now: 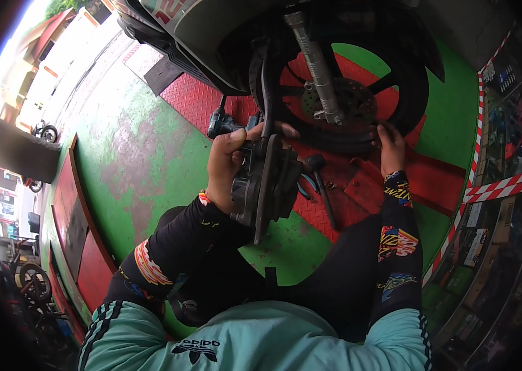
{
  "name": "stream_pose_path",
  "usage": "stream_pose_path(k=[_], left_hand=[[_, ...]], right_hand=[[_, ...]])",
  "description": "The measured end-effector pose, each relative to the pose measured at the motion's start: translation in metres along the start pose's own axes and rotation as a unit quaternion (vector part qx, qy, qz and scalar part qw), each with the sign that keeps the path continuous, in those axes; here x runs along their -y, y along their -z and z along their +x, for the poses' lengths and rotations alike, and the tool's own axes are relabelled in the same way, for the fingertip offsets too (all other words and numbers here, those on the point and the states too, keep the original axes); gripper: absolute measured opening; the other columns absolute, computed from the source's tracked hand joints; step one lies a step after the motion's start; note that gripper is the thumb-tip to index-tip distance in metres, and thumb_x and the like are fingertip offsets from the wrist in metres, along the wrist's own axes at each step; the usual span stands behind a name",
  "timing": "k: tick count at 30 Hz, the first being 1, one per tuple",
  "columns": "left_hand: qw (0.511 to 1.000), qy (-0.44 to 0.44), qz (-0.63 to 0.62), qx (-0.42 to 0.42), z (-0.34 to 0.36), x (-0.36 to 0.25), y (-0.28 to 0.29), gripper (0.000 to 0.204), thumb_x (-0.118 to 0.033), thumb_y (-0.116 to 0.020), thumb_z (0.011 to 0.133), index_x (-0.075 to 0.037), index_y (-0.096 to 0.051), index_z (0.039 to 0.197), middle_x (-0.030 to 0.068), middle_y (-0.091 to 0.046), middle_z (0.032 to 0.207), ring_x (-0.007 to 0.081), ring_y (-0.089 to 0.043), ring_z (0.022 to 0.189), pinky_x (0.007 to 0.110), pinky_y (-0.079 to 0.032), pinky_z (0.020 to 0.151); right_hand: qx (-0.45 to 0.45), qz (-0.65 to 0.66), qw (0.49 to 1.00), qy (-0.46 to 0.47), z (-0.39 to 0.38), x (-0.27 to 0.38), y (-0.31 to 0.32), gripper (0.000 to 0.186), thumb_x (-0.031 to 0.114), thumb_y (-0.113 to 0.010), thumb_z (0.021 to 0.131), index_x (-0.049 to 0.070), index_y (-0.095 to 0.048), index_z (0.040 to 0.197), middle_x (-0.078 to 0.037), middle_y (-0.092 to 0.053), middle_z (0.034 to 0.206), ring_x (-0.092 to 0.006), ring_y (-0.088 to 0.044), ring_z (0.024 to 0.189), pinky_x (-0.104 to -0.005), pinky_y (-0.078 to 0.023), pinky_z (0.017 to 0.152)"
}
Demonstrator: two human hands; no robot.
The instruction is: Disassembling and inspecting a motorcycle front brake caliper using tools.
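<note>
My left hand point(229, 162) grips a dark metal brake caliper point(267, 185), lifted clear of the floor, with a black hose point(266, 93) running up from it toward the motorcycle. My right hand point(391, 147) rests against the lower rim of the front wheel's black tyre point(412, 102), fingers on the rubber, holding nothing that I can see. Above the hands stand the silver fork leg point(315, 62) and the perforated brake disc point(353, 102). Both forearms wear black patterned sleeves.
A hammer-like tool point(321, 185) and blue-handled pliers point(306, 184) lie on the red checker plate point(190, 99) below the wheel. The floor around is green paint point(143, 154). Red-and-white tape point(496, 185) borders shelves of boxed parts point(502, 235) at right. Parked bikes point(32, 278) stand far left.
</note>
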State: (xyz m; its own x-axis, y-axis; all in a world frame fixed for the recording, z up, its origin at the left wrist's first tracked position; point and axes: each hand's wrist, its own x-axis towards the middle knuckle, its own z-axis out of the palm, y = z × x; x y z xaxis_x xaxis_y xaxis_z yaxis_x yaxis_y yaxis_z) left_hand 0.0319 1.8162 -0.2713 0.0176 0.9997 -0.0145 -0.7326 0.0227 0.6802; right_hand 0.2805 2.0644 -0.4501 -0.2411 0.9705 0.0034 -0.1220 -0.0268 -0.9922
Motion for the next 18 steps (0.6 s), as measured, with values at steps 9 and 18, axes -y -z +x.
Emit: stream_pose_path(k=[9,18], left_hand=[[1.000,-0.005,0.024,-0.014,-0.0013,-0.0022,-0.0069,0.073,-0.052,-0.045,0.087,0.006,-0.046,0.130,0.0099,-0.063,0.091,0.0212,-0.067,0.084,0.034,-0.057,0.075],[1.000,0.006,0.028,-0.003,-0.0012,-0.0030,-0.0043,0.069,-0.050,-0.045,0.087,0.005,-0.047,0.130,0.0120,-0.065,0.095,0.0229,-0.068,0.086,0.036,-0.058,0.075]], right_hand=[[-0.003,0.004,1.000,-0.007,0.0007,-0.0016,0.0003,0.027,0.019,-0.062,0.097,0.003,-0.064,0.119,-0.004,-0.072,0.102,-0.0102,-0.065,0.085,-0.0254,-0.048,0.071],[0.001,0.019,1.000,-0.023,0.0045,-0.0075,0.0035,0.026,0.019,-0.064,0.097,0.003,-0.061,0.118,-0.006,-0.070,0.103,-0.0107,-0.066,0.083,-0.0241,-0.051,0.067]])
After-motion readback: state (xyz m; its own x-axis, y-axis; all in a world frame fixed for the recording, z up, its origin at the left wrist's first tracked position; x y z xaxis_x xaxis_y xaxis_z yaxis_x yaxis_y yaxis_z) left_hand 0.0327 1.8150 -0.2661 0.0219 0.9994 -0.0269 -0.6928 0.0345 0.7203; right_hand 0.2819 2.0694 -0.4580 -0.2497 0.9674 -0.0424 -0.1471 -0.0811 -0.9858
